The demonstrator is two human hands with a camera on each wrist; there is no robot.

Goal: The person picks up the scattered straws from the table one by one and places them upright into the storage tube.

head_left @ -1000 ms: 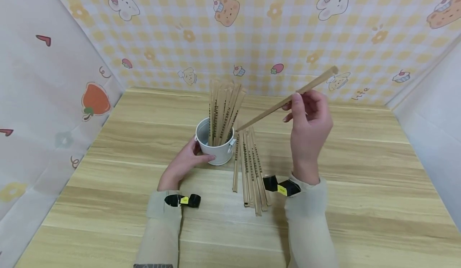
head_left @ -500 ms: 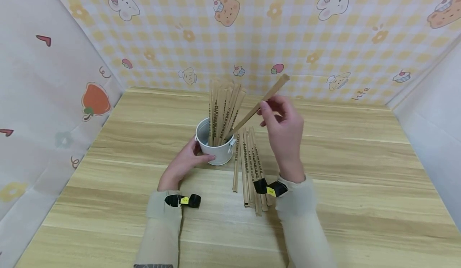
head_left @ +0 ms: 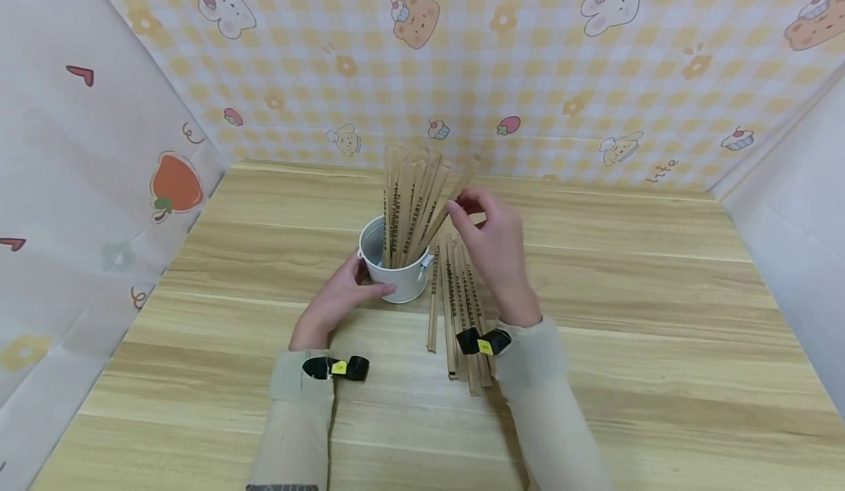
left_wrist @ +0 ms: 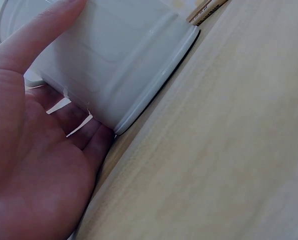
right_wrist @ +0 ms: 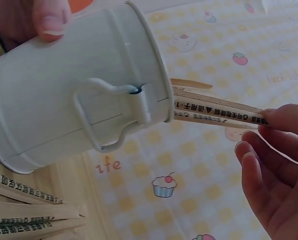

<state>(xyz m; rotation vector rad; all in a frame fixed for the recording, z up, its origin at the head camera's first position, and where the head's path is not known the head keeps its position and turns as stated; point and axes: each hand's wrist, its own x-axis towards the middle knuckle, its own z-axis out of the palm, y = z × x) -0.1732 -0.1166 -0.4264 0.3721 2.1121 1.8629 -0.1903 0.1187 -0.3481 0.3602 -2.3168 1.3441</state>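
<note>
**Wrapped chopsticks at the rim of a small white pail**

Left hand cupped round the near side of the white metal pail, fingers curled against its wall, thumb up by the rim; seen close in the left wrist view, where palm and fingers press the pail's base edge against the wooden table. Pail upright on the table, mid-way across, handle bracket turned toward the right hand.

Right hand just right of the pail and above the loose pile, fingertips pinched on the upper end of one paper-wrapped chopstick pair. Wrapped pair tilted, lower end inside the pail among the standing bundle, upper end leaning out to the right into the fingers. Grip at the very top of the wrapper; rest of the length running down and left, away from the hand, into the pail mouth. Printed black characters along the wrapper plain in the right wrist view.

Loose pile of wrapped chopsticks flat on the table just right of the pail, lengthwise toward the person, partly under the right wrist. Black band with yellow tag on each wrist. Checked cartoon wallpaper behind.
</note>
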